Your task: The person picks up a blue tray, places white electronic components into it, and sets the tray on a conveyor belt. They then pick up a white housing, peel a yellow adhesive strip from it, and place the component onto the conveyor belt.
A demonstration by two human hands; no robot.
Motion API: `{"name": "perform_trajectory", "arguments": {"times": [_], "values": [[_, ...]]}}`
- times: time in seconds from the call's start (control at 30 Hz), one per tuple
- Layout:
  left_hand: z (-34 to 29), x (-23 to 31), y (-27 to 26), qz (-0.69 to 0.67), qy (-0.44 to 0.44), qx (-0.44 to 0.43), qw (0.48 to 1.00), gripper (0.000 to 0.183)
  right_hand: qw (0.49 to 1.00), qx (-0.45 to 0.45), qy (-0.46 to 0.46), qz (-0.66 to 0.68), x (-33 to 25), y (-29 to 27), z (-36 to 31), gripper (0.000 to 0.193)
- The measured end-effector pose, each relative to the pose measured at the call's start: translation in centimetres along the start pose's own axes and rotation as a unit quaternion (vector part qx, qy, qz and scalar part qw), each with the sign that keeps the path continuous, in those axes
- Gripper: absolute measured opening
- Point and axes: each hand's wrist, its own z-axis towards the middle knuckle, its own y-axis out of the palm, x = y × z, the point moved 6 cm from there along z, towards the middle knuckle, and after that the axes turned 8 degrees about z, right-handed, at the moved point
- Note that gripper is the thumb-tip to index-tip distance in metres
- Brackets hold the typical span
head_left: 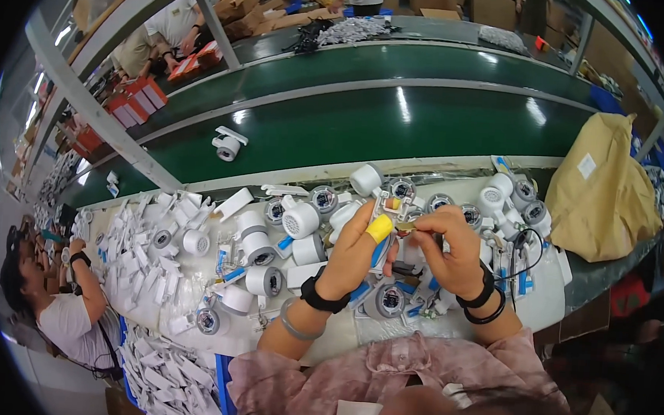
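My left hand [354, 247], with a yellow finger cover [379, 228] on its thumb, is closed around a small white plastic part [382, 201]. Close against it, my right hand [455, 249] has its thumb and fingers pinched together. A thin brownish piece [405, 226] shows at those fingertips, too small to name. Beneath and around both hands lie white camera-like housings [298, 219] with grey rims, several with circuit boards showing in their round openings. One such housing [388, 301] sits just below the hands, among blue-marked pieces.
White plastic parts [143, 245] are heaped on the table's left, and a blue bin [224, 383] below holds more. A green conveyor belt [314, 119] runs behind, bearing one white unit [228, 146]. A brown sack [603, 194] stands at right. A person [75, 310] works at left.
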Motion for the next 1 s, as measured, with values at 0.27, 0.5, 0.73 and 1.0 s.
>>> {"name": "perform_trajectory", "arguments": {"times": [0.27,0.5,0.73,1.0], "values": [[-0.5,0.0,0.5,0.037,0.045,0.011,0.998,0.042,0.995,-0.007,-0.096,-0.02,-0.6,-0.2,0.1,0.027],[-1.4,1.2,1.6,0.11,0.078,-0.002,0.991,0.041,0.992,0.014,-0.123,-0.015,-1.1,-0.5,-0.1,0.029],[-1.7,1.0,1.9,0.152,0.091,-0.012,0.984,0.045,0.992,0.022,-0.122,-0.017,-1.0,-0.4,-0.2,0.029],[-1.6,0.9,1.8,0.172,0.109,0.003,0.979,0.042,0.99,0.034,-0.133,-0.021,-0.9,-0.5,-0.2,0.027]]}}
